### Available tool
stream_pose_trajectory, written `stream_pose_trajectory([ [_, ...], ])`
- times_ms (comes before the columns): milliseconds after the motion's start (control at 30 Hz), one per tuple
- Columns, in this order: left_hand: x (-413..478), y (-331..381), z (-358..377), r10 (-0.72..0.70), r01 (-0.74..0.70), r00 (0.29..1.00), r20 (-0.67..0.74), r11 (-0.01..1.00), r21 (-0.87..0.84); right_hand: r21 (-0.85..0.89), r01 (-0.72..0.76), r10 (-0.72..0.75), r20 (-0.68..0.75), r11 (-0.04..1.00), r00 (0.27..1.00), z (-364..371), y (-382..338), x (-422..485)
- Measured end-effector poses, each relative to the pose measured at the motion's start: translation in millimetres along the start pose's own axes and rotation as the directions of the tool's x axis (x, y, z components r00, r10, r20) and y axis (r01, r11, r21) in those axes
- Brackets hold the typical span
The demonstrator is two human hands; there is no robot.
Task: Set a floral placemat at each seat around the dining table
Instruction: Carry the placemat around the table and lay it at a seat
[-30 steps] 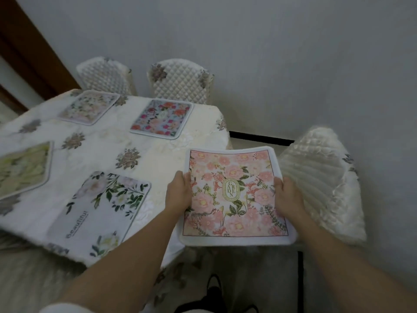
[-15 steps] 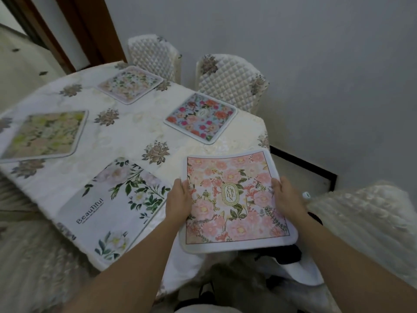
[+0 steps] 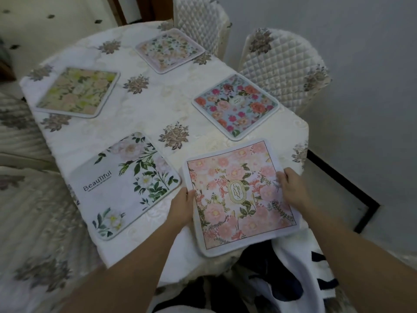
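I hold a pink floral placemat [image 3: 234, 195] marked "GARDEN" over the near right corner of the dining table [image 3: 140, 123]. My left hand [image 3: 181, 205] grips its left edge and my right hand [image 3: 290, 187] grips its right edge, thumbs on top. The mat's near part hangs past the table edge. Several other placemats lie flat on the cloth: a white "Beautiful" one [image 3: 126, 184] at the near left, a blue rose one [image 3: 235, 106] at the right, a yellow-green one [image 3: 77, 92] at the left and a pale one [image 3: 169, 49] at the far end.
Two quilted white chairs stand at the table's far right side, one [image 3: 284, 68] behind the blue mat and one [image 3: 200, 19] behind the pale mat. A grey wall [image 3: 361, 86] runs close on the right. Quilted fabric [image 3: 27, 199] lies to the left.
The pink placemat has moved from off the table's corner to over the near right part of the tabletop. My view has swung left and down over the table; both hands keep their grip.
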State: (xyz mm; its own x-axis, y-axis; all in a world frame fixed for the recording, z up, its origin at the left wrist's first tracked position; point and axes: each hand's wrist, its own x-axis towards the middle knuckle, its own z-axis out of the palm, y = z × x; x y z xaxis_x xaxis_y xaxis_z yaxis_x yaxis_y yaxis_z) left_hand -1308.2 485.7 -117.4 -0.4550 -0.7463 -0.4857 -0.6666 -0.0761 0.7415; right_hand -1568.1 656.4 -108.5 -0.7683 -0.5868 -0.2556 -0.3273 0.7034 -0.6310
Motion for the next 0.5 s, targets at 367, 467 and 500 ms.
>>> stream_pose_trajectory([
  [367, 2, -13, 24, -0.315, 0.344, 0.939, 0.137, 0.873, -0.347, -0.031, 0.014, -0.009, 0.150, 0.999, 0.989, 25, 3, 84],
  [467, 4, -16, 23, -0.338, 0.383, 0.923, 0.183, 0.841, -0.381, -0.008, -0.001, 0.002, 0.135, 1.000, 0.991, 32, 0, 93],
  [500, 5, -16, 23, -0.346, 0.397, 0.917, 0.199, 0.836, -0.379, -0.008, -0.002, 0.003, 0.121, 1.000, 0.993, 35, 0, 94],
])
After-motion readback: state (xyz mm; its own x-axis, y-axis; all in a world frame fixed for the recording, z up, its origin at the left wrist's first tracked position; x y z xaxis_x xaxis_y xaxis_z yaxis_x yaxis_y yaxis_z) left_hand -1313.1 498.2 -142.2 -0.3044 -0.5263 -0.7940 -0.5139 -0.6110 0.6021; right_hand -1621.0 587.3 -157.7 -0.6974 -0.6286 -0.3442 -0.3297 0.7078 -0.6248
